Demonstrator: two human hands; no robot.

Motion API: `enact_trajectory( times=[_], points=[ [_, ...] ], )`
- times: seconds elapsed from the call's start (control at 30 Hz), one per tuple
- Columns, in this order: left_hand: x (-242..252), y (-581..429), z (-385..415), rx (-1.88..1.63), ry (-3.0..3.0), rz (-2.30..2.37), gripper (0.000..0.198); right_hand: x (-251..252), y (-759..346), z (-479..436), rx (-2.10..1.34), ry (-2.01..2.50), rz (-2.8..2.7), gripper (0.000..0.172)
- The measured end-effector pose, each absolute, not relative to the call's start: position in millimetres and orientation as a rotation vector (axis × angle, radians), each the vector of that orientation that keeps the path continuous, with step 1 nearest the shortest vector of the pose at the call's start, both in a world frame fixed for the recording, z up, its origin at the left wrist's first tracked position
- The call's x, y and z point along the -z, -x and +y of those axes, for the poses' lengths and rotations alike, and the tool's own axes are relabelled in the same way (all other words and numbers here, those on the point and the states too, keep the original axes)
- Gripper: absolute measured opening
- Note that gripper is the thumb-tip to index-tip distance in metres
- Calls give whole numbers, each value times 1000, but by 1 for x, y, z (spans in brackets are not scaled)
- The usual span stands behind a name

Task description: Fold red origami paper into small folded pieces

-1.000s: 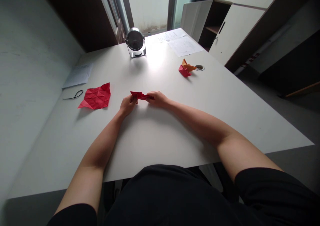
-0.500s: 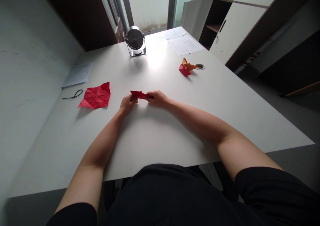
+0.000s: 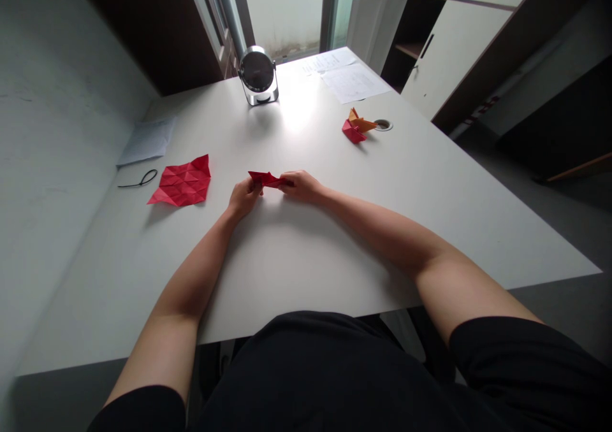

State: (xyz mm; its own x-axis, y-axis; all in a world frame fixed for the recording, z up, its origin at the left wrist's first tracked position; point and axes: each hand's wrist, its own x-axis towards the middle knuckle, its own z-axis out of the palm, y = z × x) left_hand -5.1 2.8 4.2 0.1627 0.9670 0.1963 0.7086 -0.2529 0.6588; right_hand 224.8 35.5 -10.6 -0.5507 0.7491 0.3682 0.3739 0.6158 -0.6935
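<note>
A small folded piece of red origami paper (image 3: 266, 178) is held just above the white table (image 3: 306, 253), between both hands. My left hand (image 3: 244, 197) is closed on its left part, and my right hand (image 3: 300, 185) pinches its right end. Parts of the paper are hidden behind the fingers. To the left of my left hand lies a creased red paper sheet (image 3: 184, 182), opened out, with fold lines across it and one corner raised.
A black cable tie (image 3: 143, 179) and a pale packet (image 3: 147, 140) lie at the left. Far back stands a round black-faced device (image 3: 257, 72) on a metal stand. Printed papers (image 3: 354, 83), red (image 3: 352, 132) and orange (image 3: 362, 123) origami pieces, and a cable hole (image 3: 384, 125) are at the right.
The view has shifted very slightly. Both hands keep their hold on the folded red paper, with no other clear movement.
</note>
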Motion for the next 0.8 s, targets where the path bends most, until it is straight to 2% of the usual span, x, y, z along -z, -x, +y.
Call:
enact_trajectory(
  times=[0.8],
  points=[
    [-1, 7, 5, -828, -2047, 1580, 34, 10, -225, 36, -746, 913, -2196, 17]
  ],
)
